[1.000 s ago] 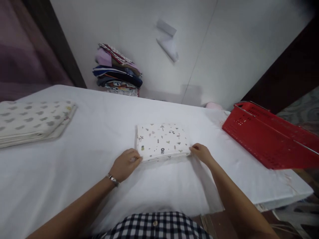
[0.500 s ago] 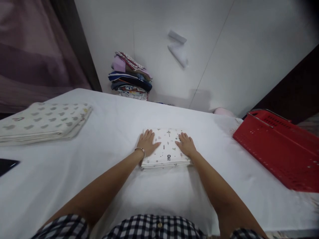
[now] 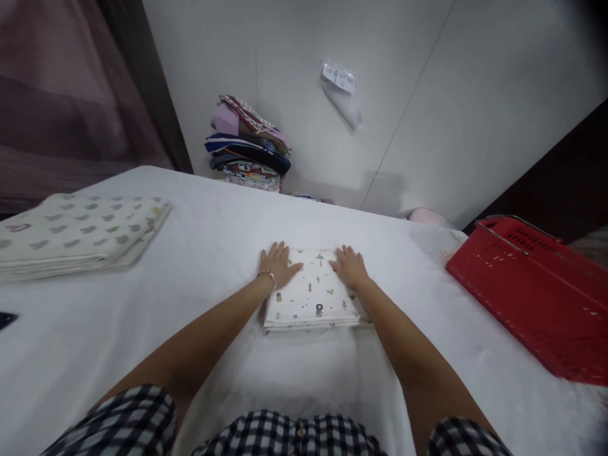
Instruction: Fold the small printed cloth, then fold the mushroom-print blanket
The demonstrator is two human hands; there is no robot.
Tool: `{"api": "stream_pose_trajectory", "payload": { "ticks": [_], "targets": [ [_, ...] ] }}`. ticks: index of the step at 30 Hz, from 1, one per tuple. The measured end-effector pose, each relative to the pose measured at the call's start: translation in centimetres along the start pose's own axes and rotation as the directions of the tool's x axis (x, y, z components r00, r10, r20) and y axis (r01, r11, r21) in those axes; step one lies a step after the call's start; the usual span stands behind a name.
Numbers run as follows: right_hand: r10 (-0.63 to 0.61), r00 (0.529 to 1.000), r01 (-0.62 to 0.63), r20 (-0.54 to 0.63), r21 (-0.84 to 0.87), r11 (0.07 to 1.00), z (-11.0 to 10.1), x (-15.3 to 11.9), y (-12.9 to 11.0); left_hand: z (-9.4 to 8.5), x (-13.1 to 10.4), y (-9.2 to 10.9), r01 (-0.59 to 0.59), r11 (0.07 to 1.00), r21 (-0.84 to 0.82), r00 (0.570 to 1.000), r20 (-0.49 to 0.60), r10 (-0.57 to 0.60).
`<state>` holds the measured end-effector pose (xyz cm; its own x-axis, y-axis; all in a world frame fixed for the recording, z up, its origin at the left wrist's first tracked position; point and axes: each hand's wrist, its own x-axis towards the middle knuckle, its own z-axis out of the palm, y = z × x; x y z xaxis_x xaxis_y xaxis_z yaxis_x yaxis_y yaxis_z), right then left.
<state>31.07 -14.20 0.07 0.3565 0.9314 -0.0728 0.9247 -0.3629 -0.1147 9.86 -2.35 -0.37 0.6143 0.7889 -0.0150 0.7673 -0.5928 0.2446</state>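
A white folded cloth [image 3: 316, 297] printed with small motifs, among them a palm tree, lies flat in front of me on the white-covered table [image 3: 213, 253]. On its far left corner rests my left hand [image 3: 278, 265], palm down, fingers spread, a bracelet at the wrist. My right hand [image 3: 350, 267] lies flat on the far right corner, its fingers stretched out. Neither hand grips the cloth. The folded layers show along the cloth's near edge, while the two far corners are partly covered by my hands.
At the left lies a larger folded cloth [image 3: 85, 231] with grey spots, and nearer a dark flat object [image 3: 6, 320] at the frame edge. A red plastic basket [image 3: 532, 297] stands at the right. Beyond the table are stacked folded fabrics [image 3: 249, 142] and a wall-mounted paper [image 3: 339, 79].
Both hands have slid slightly toward the far edge of the folded cloth, and more of its near part shows. The view has shifted a little.
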Motion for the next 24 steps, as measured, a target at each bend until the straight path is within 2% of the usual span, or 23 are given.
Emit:
{"api": "stream_pose_trajectory", "payload": {
  "ticks": [5, 9, 11, 13, 15, 16, 19, 21, 24],
  "targets": [
    [0.011, 1.0, -0.011, -0.012, 0.018, 1.0, 1.5, 0.5, 0.9, 1.4, 0.0, -0.8, 0.007, 0.998, -0.061, 1.0, -0.012, -0.007],
    [0.008, 1.0, -0.007, -0.018, 0.056, 0.998, 1.2, 0.5, 1.0, 1.3, 0.0, -0.8, 0.014, 0.983, -0.185, 0.998, -0.055, -0.024],
    [0.026, 0.998, -0.016, -0.05, 0.184, 0.983, 0.7, 0.2, 1.5, 1.0, 0.1, -1.3, 0.034, 0.948, -0.317, 0.992, -0.101, -0.069],
    [0.125, 0.985, -0.067, -0.122, 0.397, 0.916, 0.3, -0.4, 2.5, 0.5, -0.3, -2.3, 0.1, 0.866, -0.489, 0.979, -0.107, -0.174],
    [0.269, 0.952, -0.14, -0.146, 0.573, 0.807, 0.1, -1.6, 3.9, 0.0, -1.3, -3.3, 0.204, 0.727, -0.656, 0.957, -0.022, -0.289],
    [0.319, 0.94, -0.179, -0.121, 0.622, 0.762, 0.2, -2.4, 4.7, -0.2, -2.0, -3.8, 0.26, 0.642, -0.722, 0.944, 0.05, -0.327],
    [0.376, 0.927, -0.259, -0.003, 0.719, 0.645, 0.5, -5.0, 6.4, -0.8, -4.5, -4.2, 0.388, 0.425, -0.818, 0.909, 0.264, -0.322],
    [0.385, 0.922, -0.294, 0.052, 0.741, 0.604, 0.6, -6.6, 7.0, -1.0, -6.0, -3.9, 0.429, 0.382, -0.819, 0.896, 0.333, -0.292],
    [0.403, 0.908, -0.359, 0.113, 0.705, 0.612, 0.3, -8.1, 7.2, -1.1, -7.3, -2.9, 0.455, 0.376, -0.807, 0.887, 0.374, -0.271]
  ]
}}
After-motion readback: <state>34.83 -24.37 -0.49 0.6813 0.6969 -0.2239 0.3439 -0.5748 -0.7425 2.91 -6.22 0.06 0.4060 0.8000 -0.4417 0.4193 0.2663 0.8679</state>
